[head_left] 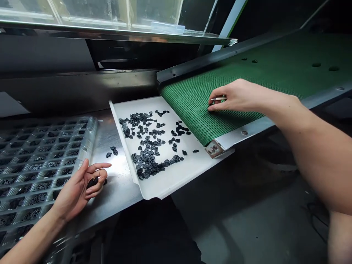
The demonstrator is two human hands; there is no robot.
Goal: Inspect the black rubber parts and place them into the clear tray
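Observation:
My left hand [86, 190] is at the lower left with its palm turned up, the fingers curled around several small black plastic parts [93, 182]. It is beside a clear plastic tray [90, 135] with many pockets holding similar dark parts. Over the green conveyor belt [189, 99], my right hand [227, 97] reaches down with its fingertips close to the mesh. A thin pale stick [219, 98] with a pointed tip is held between its fingers. Whether the fingertips also pinch a part, I cannot tell.
A white tray [170, 183] at the belt's end bears many loose black parts [148, 157]. Several more parts [112, 151] lie on the metal table [121, 198]. Dark parts [316, 65] sit farther up the belt. A metal rail [244, 132] edges the belt.

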